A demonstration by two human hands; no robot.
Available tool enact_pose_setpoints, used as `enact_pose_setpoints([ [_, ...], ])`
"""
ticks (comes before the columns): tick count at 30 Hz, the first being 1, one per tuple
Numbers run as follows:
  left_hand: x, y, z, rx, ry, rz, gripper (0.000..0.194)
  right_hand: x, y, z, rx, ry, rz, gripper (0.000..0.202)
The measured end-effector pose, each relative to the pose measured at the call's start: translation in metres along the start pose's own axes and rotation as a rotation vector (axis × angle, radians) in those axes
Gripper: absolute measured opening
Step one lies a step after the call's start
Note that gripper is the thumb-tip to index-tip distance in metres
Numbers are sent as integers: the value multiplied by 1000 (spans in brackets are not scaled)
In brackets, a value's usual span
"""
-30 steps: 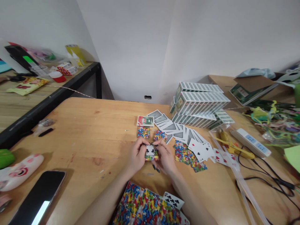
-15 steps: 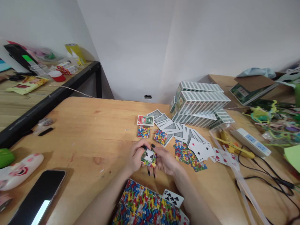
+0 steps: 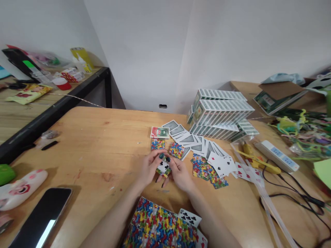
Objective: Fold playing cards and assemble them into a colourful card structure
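Note:
Near the middle of the table, my left hand [image 3: 150,169] and my right hand [image 3: 181,175] pinch a small playing-card piece [image 3: 163,166] between them. White with black clubs shows on top, and a multicoloured pattern borders its lower edge. Both thumbs press along its far edge; the fingers beneath are partly hidden. Just beyond my hands lie two small squares with the same pattern, a left one [image 3: 157,144] and a right one [image 3: 177,150]. A larger patterned panel [image 3: 157,224] lies between my forearms, with a ten of clubs [image 3: 189,217] sticking out at its right.
Grey-backed cards [image 3: 190,139] fan out before stacked card boxes [image 3: 223,112]. A red-and-green card box [image 3: 160,132] lies beside them. Right are patterned cards [image 3: 201,167], a yellow glue gun [image 3: 258,163], clear sticks, cables and a power strip [image 3: 278,156]. A phone [image 3: 41,217] lies left.
Both hands have shifted slightly away from me, and their thumbs have come together over the far edge of the card piece. Less of its far side shows now.

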State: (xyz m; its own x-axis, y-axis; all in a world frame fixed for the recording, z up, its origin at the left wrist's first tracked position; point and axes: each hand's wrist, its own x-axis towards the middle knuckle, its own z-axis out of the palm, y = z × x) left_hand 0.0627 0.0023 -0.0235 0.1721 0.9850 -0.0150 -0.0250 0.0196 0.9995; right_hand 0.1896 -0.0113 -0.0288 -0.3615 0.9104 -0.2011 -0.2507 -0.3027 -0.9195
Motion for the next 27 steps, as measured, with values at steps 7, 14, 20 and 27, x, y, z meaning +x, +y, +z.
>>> enact_pose_setpoints([
  [7, 0, -3, 2, 46, -44, -144, 36, -2, 0, -1, -3, -10, 11, 38],
  [14, 1, 2, 1, 31, -23, -249, 42, -3, 3, -10, 203, -132, 47, 27],
  [20, 2, 2, 2, 68, 34, -234, 43, -5, 0, -10, 35, -178, 31, 34],
  [27, 5, 4, 1, 57, -3, -212, 41, -10, -1, -4, -305, -47, -68, 32],
])
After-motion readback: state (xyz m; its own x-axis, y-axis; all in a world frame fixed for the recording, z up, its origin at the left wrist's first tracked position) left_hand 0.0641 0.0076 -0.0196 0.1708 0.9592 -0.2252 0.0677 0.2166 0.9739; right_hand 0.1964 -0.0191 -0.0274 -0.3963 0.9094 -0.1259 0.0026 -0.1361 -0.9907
